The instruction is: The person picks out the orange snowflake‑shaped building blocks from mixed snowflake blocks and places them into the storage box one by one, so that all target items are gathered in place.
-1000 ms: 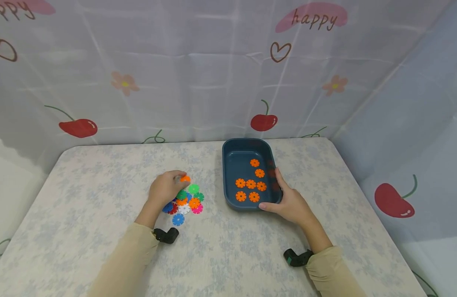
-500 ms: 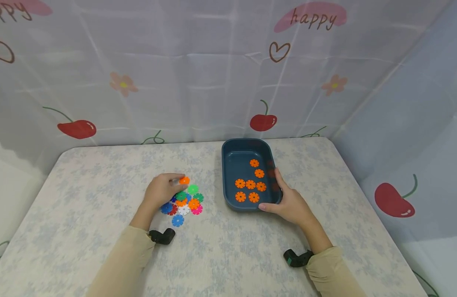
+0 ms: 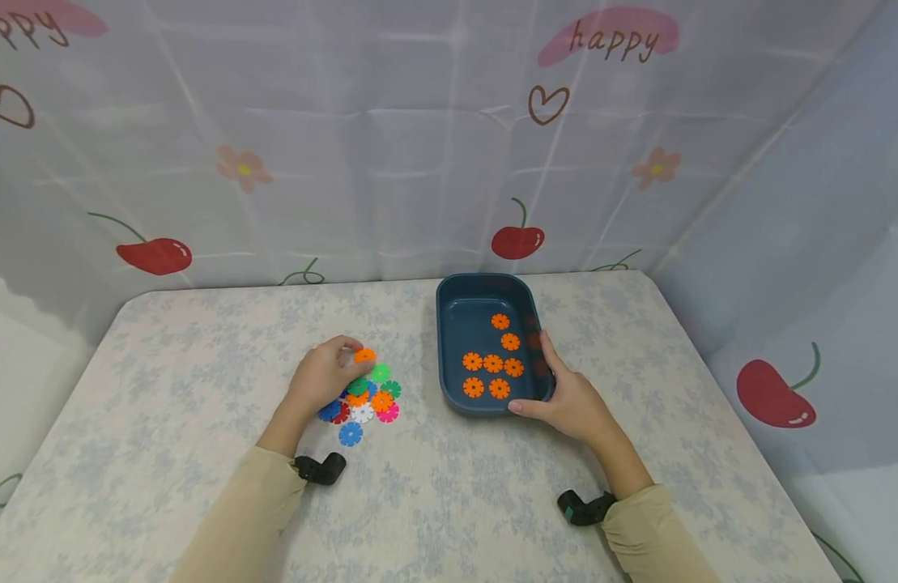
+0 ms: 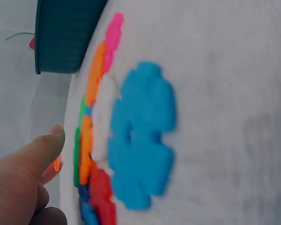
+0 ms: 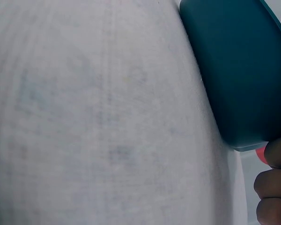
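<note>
My left hand (image 3: 323, 376) pinches an orange notched building disc (image 3: 364, 355) between thumb and fingers, at the far side of a loose pile of discs. The thumb hides much of that disc in the left wrist view. Green, blue, red, white, pink and other orange discs (image 3: 381, 402) make up the pile. A single blue disc (image 4: 143, 136) lies at its near edge. My right hand (image 3: 576, 405) grips the near right corner of a dark blue tray (image 3: 449, 340), thumb at the front rim and fingers along the right wall. Several orange discs (image 3: 493, 363) lie flat inside the tray.
The pile and the tray stand on a table with a pale patterned cloth (image 3: 434, 502). A printed curtain (image 3: 405, 162) hangs behind the table's back edge, close behind the tray. Black wrist cameras (image 3: 325, 469) are strapped on both wrists.
My left hand shifts slightly left, then back right, with the orange disc staying near its fingertips. The right hand, the tray and the discs inside it stay in place.
</note>
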Tool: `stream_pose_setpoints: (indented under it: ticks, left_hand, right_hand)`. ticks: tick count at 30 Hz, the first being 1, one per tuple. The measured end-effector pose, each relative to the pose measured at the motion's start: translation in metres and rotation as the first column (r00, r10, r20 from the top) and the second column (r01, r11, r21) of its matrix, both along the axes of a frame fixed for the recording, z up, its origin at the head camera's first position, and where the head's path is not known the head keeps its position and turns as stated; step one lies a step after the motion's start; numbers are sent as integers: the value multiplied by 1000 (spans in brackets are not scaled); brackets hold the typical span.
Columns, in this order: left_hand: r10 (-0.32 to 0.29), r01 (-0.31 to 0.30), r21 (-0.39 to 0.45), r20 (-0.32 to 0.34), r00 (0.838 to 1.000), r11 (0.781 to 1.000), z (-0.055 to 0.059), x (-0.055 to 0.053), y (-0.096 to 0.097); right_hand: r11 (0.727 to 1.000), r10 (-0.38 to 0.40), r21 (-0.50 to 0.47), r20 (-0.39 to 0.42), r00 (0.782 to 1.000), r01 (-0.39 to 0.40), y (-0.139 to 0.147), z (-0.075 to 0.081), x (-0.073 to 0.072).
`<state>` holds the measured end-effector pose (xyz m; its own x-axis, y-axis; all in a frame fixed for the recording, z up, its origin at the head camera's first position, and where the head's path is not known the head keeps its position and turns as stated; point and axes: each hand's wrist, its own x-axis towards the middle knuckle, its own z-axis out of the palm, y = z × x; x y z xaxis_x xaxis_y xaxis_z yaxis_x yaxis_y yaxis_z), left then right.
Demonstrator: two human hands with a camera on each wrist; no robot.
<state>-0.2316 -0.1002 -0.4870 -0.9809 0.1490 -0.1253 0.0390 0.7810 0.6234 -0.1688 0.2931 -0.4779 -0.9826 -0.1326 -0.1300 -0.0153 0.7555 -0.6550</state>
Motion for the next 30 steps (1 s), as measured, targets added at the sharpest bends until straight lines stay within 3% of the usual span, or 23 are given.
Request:
stream_pose_setpoints:
  ticks: [9, 16, 20, 24, 30]
  left_hand:
    - [-16, 21, 88, -53, 998, 996, 26, 2, 23]
    - [-76, 88, 108, -110, 991, 990, 54, -2, 61]
    - [-133, 145, 127, -95, 986, 981, 64, -8, 86]
    - [-214, 219, 86, -69, 974, 972, 69, -16, 110]
    - [-333, 332, -50, -21, 943, 942, 73, -27, 141]
  right_hand:
    - [1000, -2, -4, 1, 1000, 2, 0, 0, 0]
    - [1000, -2, 2, 0, 1000, 2, 0, 0, 0]
    - [1000, -2, 3, 2, 1000, 2, 1, 0, 0]
    - [1000, -2, -1, 6, 1000, 2, 1, -1, -1]
    - [1000, 0, -2, 6, 1000, 0, 1, 0, -1]
